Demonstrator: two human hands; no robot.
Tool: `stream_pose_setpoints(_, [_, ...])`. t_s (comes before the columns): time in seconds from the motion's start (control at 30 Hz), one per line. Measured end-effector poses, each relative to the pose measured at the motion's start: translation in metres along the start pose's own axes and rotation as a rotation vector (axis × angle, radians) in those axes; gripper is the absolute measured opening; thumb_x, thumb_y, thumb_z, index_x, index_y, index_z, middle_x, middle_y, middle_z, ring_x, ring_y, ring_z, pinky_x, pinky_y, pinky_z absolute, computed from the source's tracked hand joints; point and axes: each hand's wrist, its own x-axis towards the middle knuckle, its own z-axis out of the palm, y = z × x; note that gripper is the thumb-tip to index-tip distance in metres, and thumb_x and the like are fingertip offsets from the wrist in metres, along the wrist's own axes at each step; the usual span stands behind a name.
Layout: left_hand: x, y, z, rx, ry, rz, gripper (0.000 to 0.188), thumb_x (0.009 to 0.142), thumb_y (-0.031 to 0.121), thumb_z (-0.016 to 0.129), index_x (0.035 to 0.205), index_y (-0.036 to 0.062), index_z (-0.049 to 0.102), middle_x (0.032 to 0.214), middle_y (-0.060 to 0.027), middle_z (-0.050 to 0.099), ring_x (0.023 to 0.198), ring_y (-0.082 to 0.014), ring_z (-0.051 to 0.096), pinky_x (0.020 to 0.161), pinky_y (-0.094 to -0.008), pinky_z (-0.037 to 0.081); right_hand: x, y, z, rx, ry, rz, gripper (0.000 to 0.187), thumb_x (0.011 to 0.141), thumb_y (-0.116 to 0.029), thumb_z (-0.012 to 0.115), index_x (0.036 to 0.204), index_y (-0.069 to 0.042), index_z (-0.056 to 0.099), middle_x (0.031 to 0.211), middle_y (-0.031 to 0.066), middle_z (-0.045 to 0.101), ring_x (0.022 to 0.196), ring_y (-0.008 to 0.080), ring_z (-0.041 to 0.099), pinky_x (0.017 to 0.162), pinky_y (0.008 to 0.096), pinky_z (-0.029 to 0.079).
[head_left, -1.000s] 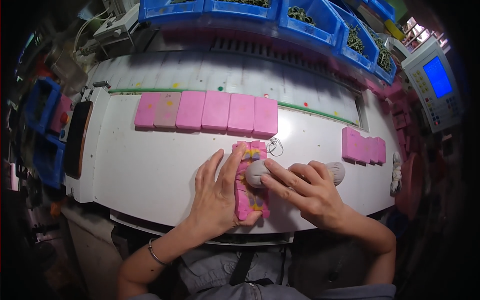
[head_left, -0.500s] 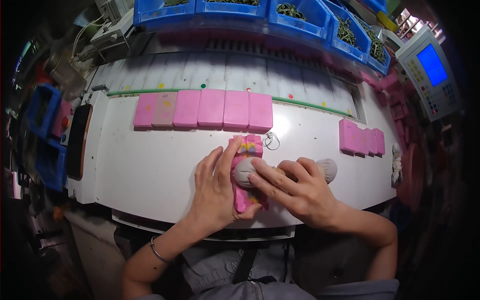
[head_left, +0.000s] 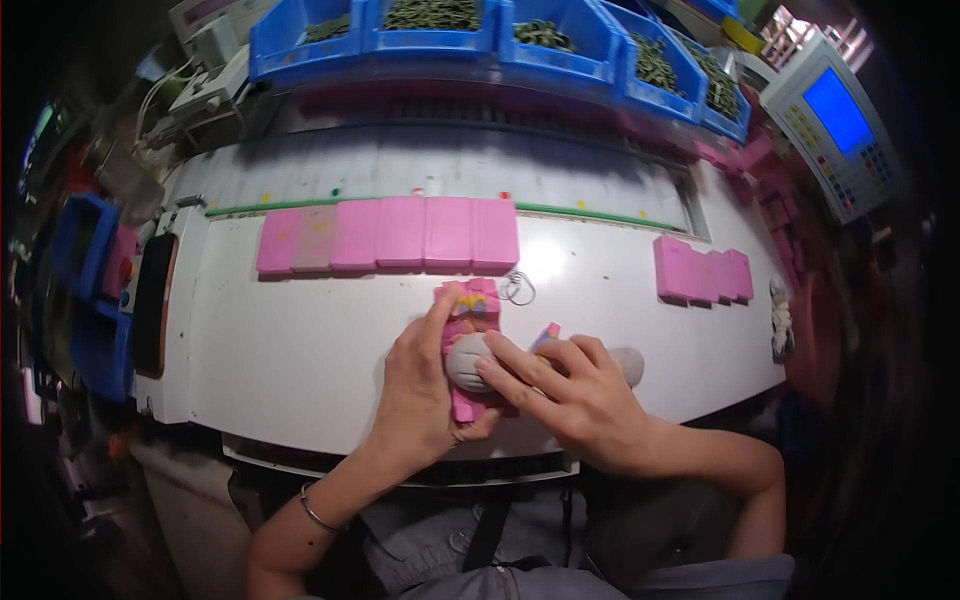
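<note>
Left hand (head_left: 415, 375) is wrapped round the pink piece (head_left: 478, 292), held just above the table (head_left: 300, 350), near side of the block row (head_left: 400, 235). Right hand (head_left: 590, 405) has fingertips pinched on the grey pad (head_left: 467, 364), pad against the piece. I read the pad work as under way: yellow and blue marks show at the far end, middle's hidden, so I can't tell how much is left. Pad not yet lifted clear.
</note>
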Motion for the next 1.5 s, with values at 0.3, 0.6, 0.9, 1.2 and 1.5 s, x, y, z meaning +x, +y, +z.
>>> stream_pose_setpoints(0.3, [-0.004, -0.002, 0.006, -0.013, -0.049, -0.037, 0.092, 0.074, 0.037, 0.068, 0.143, 0.0018, 0.018, 0.141, -0.0213, 0.026, 0.125, -0.0358, 0.035, 0.101, -0.0419, 0.034, -0.055, 0.044, -0.008, 0.026, 0.066, 0.462, 0.071, 0.061, 0.009, 0.058, 0.129, -0.009, 0.05, 0.133, 0.0111, 0.049, 0.091, 0.0273, 0.054, 0.085, 0.0375, 0.04])
stream_pose_setpoints(0.6, [-0.001, -0.003, 0.001, 0.029, 0.021, -0.021, 0.066, 0.077, 0.031, 0.064, 0.133, 0.0034, 0.045, 0.138, -0.0114, 0.038, 0.105, -0.0268, 0.047, 0.091, -0.0352, 0.042, -0.044, 0.01, 0.038, 0.096, 0.351, 0.474, 0.055, 0.07, -0.005, 0.071, 0.122, 0.0, 0.054, 0.122, 0.017, 0.053, 0.099, 0.0319, 0.052, 0.086, 0.0371, 0.043])
stream_pose_setpoints(0.9, [0.002, 0.013, -0.002, 0.239, 0.159, 0.17, 0.046, 0.077, 0.03, 0.066, 0.116, 0.0053, 0.062, 0.114, -0.0098, 0.051, 0.081, -0.0188, 0.055, 0.065, -0.0288, 0.049, -0.034, 0.008, 0.036, 0.462, 0.325, 0.623, 0.057, 0.066, -0.003, 0.073, 0.118, 0.001, 0.051, 0.112, 0.0167, 0.053, 0.092, 0.0292, 0.056, 0.078, 0.0346, 0.049])
stream_pose_setpoints(1.2, [0.009, 0.026, -0.031, -0.719, -0.275, -0.47, 0.049, 0.08, 0.007, 0.066, 0.125, 0.0006, 0.047, 0.119, -0.0123, 0.054, 0.09, -0.0221, 0.065, 0.074, -0.031, 0.055, 0.031, -0.018, -0.006, 1.142, 0.341, 0.228, 0.086, 0.066, -0.005, 0.081, 0.136, 0.0, 0.032, 0.115, 0.0145, 0.052, 0.099, 0.0215, 0.059, 0.082, 0.0331, 0.053])
stream_pose_setpoints(1.5, [-0.007, -0.01, -0.024, -0.875, -0.187, -0.401, 0.06, 0.065, -0.002, 0.078, 0.12, -0.0011, 0.053, 0.122, -0.0109, 0.053, 0.109, -0.0178, 0.054, 0.095, -0.031, 0.046, 0.007, -0.017, 0.019, 0.883, 0.25, 0.447, 0.082, 0.065, 0.003, 0.074, 0.137, -0.004, 0.034, 0.106, 0.014, 0.055, 0.068, 0.0203, 0.057, 0.061, 0.0282, 0.049])
